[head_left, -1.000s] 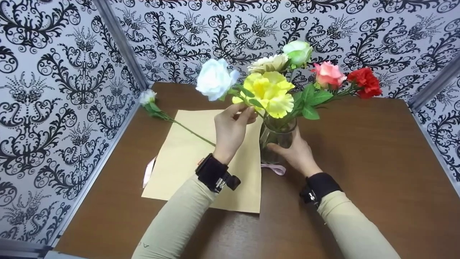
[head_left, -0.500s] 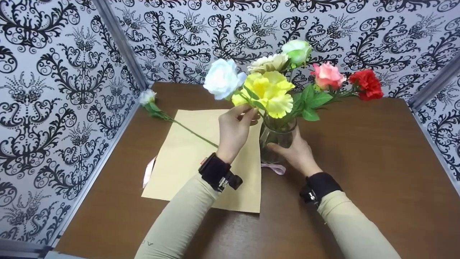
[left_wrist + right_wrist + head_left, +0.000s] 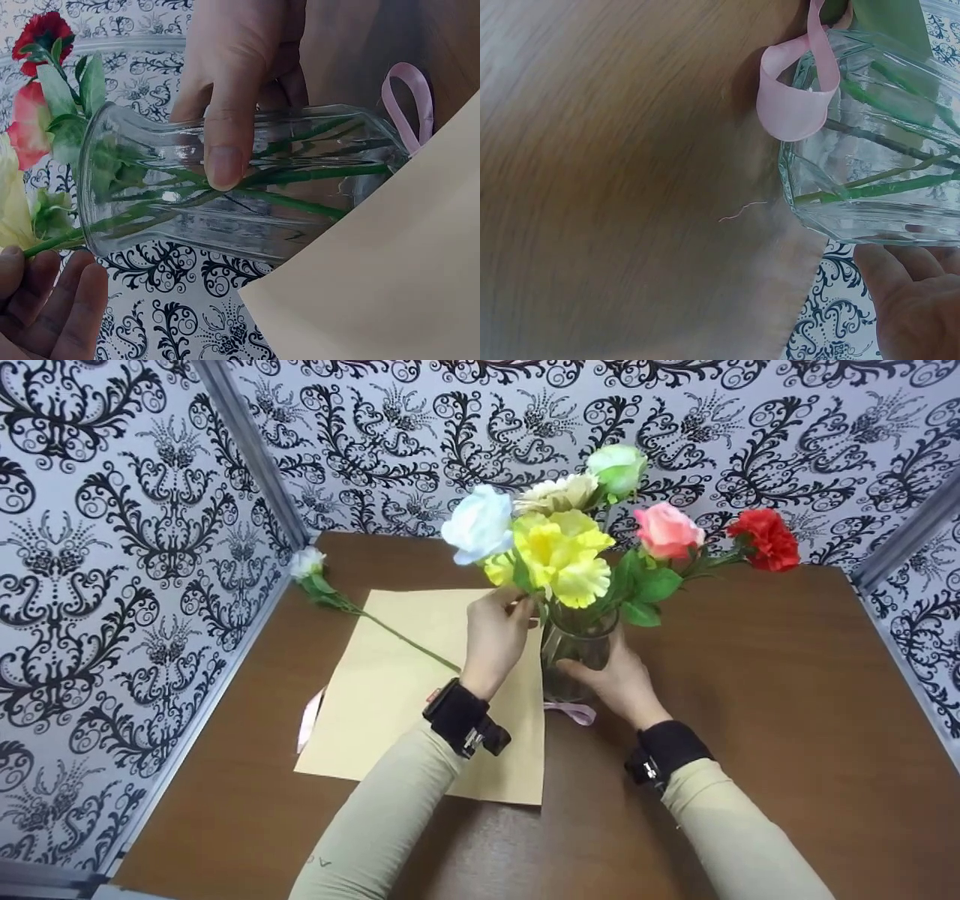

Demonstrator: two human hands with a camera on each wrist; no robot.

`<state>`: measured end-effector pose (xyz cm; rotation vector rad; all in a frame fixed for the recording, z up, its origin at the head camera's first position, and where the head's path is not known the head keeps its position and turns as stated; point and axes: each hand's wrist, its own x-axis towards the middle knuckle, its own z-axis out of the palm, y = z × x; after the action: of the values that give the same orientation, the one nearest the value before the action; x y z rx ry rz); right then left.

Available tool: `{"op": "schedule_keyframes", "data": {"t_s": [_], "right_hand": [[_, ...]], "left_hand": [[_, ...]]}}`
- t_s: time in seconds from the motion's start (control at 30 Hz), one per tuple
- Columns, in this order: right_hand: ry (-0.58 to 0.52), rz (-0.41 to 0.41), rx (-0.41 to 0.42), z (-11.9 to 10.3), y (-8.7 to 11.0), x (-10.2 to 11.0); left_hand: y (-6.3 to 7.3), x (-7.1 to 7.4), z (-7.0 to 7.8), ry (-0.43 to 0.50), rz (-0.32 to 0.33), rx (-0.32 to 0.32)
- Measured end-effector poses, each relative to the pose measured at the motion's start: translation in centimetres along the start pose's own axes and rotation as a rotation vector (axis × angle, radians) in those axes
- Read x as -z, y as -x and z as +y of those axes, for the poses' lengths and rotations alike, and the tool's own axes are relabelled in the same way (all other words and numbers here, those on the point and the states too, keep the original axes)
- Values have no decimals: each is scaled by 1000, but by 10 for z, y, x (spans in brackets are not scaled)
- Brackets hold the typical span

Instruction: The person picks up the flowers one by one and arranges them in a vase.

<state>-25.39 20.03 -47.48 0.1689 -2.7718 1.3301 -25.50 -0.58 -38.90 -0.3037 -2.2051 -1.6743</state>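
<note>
A clear glass vase stands upright on the table, and my right hand grips it from the right side, thumb across the front. Its mouth holds several artificial flowers: a yellow one, a cream one, a pale green one, a pink rose and a red carnation. At the left of the mouth, my left hand pinches the stem of a pale blue-white flower. In the left wrist view, that stem runs into the vase's mouth among the other stems.
A beige sheet of paper lies left of the vase. Across it rests the stem of a small white flower. Pink ribbon shows at the vase's base and also beyond the paper's left edge. Patterned walls enclose the brown table.
My left hand has shifted right and slightly down, carrying the pale blue-white flower toward the yellow one. The pink rose has tipped left and lower. My right hand stays on the vase.
</note>
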Motion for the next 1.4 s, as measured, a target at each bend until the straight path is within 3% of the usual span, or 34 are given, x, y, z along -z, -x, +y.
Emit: {"op": "schedule_keyframes", "data": {"t_s": [0.17,0.27,0.5,0.73,0.87,1.03,1.4], "right_hand": [[3,5,-13,-1,0,1],[7,4,-19,-2,0,0],[16,-1,-46,-2,1,0],[4,-2,-43,-4,1,-1],[5,1,-44,-4,1,-1],[6,1,-52,-4,1,-1],[3,3,-53,-3,1,-2]], "left_hand": [[-4,-1,-5,6,17,-75],[-5,-3,-9,96,17,-104],[-13,-7,-12,195,-2,41],[-23,-14,-13,91,-3,154],[-26,-19,-11,60,29,228],[-30,-25,-9,30,55,258],[-29,-29,-11,-88,31,269]]}}
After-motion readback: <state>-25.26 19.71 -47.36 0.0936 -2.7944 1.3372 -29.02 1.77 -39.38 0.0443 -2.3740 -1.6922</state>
